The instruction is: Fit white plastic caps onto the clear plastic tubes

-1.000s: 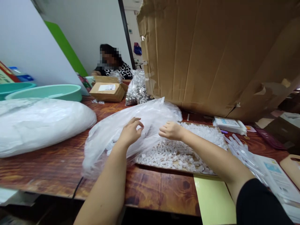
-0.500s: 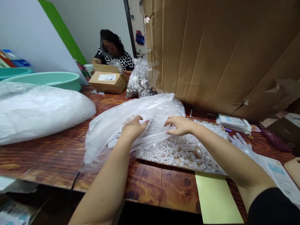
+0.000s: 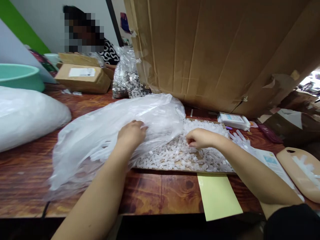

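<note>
A large translucent plastic bag [image 3: 100, 120] lies across the table and over the left part of a shallow cardboard tray [image 3: 175, 170] filled with small clear plastic pieces [image 3: 170, 155]. My left hand [image 3: 132, 135] rests on the bag with its fingers curled; whether they pinch the film is hidden. Over the pieces, right of the bag's edge, my right hand [image 3: 198, 137] is closed, fingertips down among them. What it holds, if anything, is too small to make out.
A full white bag [image 3: 30, 116] and a green basin [image 3: 20, 76] are at left. Behind stand an open carton [image 3: 80, 78], a bag of metal pieces [image 3: 130, 80] and a big cardboard sheet [image 3: 212, 50]. Yellow paper [image 3: 220, 196] overhangs the front edge. A person [image 3: 110, 51] sits across.
My right hand has moved off the bag onto the pieces and closed. My left hand has curled on the bag. The view has turned to the right.
</note>
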`<state>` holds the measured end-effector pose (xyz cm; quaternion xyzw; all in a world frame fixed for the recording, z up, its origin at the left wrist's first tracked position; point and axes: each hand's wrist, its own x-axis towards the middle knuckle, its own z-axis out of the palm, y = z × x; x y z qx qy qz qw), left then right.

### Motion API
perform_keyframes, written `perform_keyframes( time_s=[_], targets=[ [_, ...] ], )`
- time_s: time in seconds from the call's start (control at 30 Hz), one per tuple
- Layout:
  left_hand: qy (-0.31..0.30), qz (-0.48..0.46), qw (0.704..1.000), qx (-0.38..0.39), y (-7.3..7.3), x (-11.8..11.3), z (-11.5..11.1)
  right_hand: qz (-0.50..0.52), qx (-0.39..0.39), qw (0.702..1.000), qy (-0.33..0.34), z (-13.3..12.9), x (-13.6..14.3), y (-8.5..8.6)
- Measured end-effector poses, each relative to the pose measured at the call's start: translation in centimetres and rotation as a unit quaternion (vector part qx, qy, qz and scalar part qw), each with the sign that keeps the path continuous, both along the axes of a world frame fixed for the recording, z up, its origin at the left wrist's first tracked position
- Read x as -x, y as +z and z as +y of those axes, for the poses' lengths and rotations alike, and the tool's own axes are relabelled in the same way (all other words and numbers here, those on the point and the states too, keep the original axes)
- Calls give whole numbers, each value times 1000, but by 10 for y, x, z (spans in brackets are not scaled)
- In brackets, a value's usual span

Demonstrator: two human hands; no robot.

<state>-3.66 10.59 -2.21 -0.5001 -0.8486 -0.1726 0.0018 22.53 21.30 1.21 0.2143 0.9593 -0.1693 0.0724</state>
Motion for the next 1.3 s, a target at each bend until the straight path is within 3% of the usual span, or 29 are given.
perform_keyframes(
  time_s=[0.1,0.17,0.27,0.33,0.4,0.53,0.7,1.03,1.13,1.23,1.3],
  targets=[
    [-29,-6,998,-51,13,-3,-16,24,9,999,34,-20,-3,-14],
    [-89,-69,986,-125,20,-10,-26,38,19,997,66,-35,3,-23],
    [-199,-267,923,-192,24,-26,-33,46,22,993,111,-52,19,-37],
    [-255,-375,873,-180,24,-36,-33,48,-4,990,129,-57,30,-45],
    [-287,-427,843,-154,22,-44,-30,52,-31,989,134,-58,38,-52],
    [-285,-495,807,-151,14,-50,-22,51,-40,993,103,-52,42,-56],
    [-257,-583,756,-151,1,-58,-17,49,-38,997,40,-49,26,-54],
    [-250,-636,721,-111,-6,-76,-16,125,-21,991,-40,-50,-9,-62],
    [-253,-657,704,-92,-9,-79,-16,236,25,965,-111,-48,-26,-61],
    [-251,-672,692,-79,-12,-85,-18,399,131,893,-162,-49,-46,-58],
    [-257,-678,685,-67,-14,-90,-20,481,159,849,-150,-52,-54,-59]
  ],
)
